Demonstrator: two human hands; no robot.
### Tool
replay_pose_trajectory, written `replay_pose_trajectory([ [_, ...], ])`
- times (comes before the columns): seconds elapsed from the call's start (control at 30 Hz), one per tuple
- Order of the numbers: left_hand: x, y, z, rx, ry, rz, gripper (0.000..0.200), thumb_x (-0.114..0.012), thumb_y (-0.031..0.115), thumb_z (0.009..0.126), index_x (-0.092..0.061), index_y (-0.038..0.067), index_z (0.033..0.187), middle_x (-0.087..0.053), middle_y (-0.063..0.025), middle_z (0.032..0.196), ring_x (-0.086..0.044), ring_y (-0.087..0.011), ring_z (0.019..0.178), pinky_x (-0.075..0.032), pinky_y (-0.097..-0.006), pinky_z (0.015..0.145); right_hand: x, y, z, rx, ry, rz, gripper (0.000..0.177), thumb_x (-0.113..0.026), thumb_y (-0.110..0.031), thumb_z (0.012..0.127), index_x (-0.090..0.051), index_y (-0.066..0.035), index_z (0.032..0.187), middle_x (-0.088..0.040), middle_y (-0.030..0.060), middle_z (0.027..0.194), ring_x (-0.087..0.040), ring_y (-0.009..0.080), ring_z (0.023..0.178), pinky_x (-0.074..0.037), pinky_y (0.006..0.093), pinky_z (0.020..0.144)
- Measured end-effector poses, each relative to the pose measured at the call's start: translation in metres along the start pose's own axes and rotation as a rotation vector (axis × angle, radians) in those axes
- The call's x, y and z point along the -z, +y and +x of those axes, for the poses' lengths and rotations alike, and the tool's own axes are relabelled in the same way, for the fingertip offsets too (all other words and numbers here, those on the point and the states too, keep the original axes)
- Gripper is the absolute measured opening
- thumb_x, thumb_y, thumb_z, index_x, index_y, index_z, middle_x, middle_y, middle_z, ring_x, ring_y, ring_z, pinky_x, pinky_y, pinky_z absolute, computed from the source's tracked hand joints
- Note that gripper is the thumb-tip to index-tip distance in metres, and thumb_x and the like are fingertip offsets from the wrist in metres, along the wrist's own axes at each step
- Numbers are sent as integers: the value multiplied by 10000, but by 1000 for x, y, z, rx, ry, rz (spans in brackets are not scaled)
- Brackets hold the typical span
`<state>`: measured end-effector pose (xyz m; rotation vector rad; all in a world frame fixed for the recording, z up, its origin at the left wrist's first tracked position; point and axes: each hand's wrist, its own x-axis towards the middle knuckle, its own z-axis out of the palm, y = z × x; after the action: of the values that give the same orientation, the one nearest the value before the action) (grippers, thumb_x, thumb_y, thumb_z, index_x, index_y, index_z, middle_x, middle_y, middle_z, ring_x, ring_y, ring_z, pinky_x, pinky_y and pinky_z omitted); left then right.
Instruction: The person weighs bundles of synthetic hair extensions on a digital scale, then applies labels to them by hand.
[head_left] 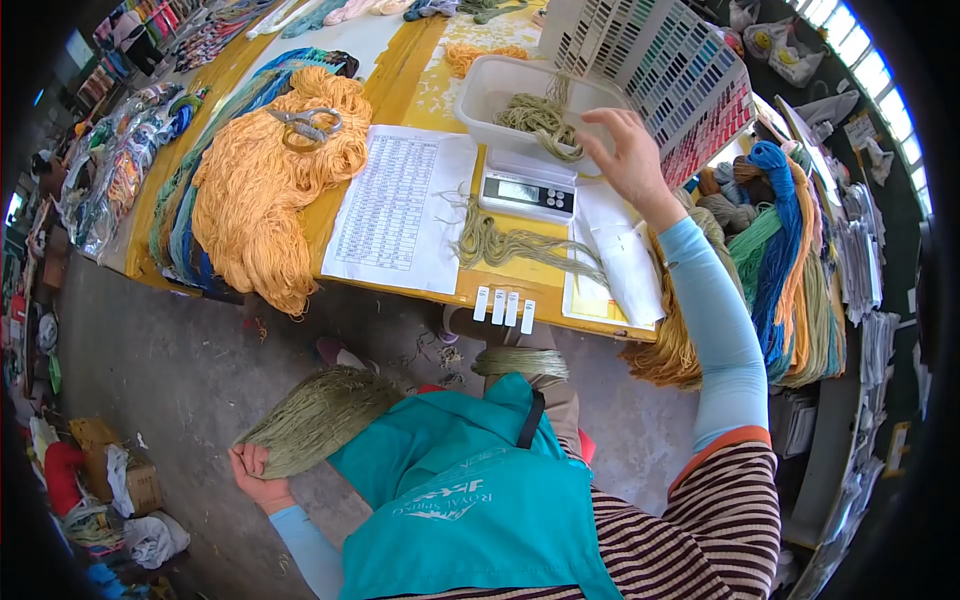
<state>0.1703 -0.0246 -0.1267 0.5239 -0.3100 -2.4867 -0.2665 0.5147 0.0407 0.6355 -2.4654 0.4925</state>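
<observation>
My left hand [262,482], low at the left, has its fingers wrapped round the end of a large olive-green hank of yarn [325,418], which stretches across to my teal apron [470,490]. My right hand [632,160] is raised over the right side of a translucent plastic tub [482,92], fingers apart, with nothing visible in it. Inside the tub lies a loose bundle of olive yarn [535,118]. Below the tub is a digital scale [525,194]; its display is too small to read. Another olive skein [500,243] lies in front of the scale.
Orange yarn [265,180] with scissors [308,126] on top lies left of a printed sheet [390,205]. A colour card [660,70] stands behind the tub. Coloured hanks [775,240] hang at the right. Small white tags [505,307] line the yellow table's [400,82] front edge.
</observation>
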Motion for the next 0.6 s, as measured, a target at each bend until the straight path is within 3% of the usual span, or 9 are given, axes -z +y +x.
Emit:
replay_pose_trajectory([
  [0.03,-2,-1,0,0,0,0,241,-487,236,1032,-534,69,865,-339,36,588,-302,-65,505,-295,-220,497,-1,-1,-4,0,-1,0,314,-679,-327,860,-662,-93,1068,-667,107,1089,-575,310,1111,-494,403,898],
  [0.1,-5,-1,0,25,-22,-6,239,-487,235,1032,-532,72,863,-341,37,590,-298,-61,505,-289,-219,497,-5,-3,-12,132,-40,-31,500,-779,-293,766,-573,-81,1169,-610,112,1186,-539,322,1159,-466,398,945],
  [0.13,-6,-2,1,25,-23,-6,239,-487,235,1032,-532,72,863,-341,37,590,-298,-61,505,-289,-219,497,-10,-4,-15,132,-40,-45,605,-845,-253,670,-538,-74,1160,-587,110,1215,-516,329,1192,-453,414,963],
  [0.3,-14,-5,2,48,-51,14,227,-489,232,1029,-520,80,864,-341,38,598,-295,-56,506,-279,-212,502,-27,-8,-22,144,-42,-104,594,-854,-176,623,-525,-81,1109,-581,109,1207,-509,320,1208,-429,434,977],
  [0.5,-27,-13,-6,48,-10,55,213,-481,224,1030,-507,87,869,-342,39,607,-306,-55,511,-300,-219,538,-45,3,-19,190,51,-240,299,-713,-124,715,-592,-100,988,-634,76,1043,-565,282,1131,-461,420,915],
  [0.57,-27,-12,-7,71,-42,63,218,-473,230,1033,-508,88,871,-344,40,610,-311,-58,515,-309,-226,546,-34,-2,-8,184,25,-115,152,-645,-114,741,-610,-93,888,-657,74,908,-613,288,985,-482,420,841],
  [0.6,-27,-12,-7,97,-75,72,224,-464,237,1035,-510,89,873,-346,40,612,-316,-61,519,-317,-233,555,-28,-10,3,169,80,-60,75,-627,-123,786,-598,-77,837,-640,85,775,-637,251,792,-493,394,726],
])
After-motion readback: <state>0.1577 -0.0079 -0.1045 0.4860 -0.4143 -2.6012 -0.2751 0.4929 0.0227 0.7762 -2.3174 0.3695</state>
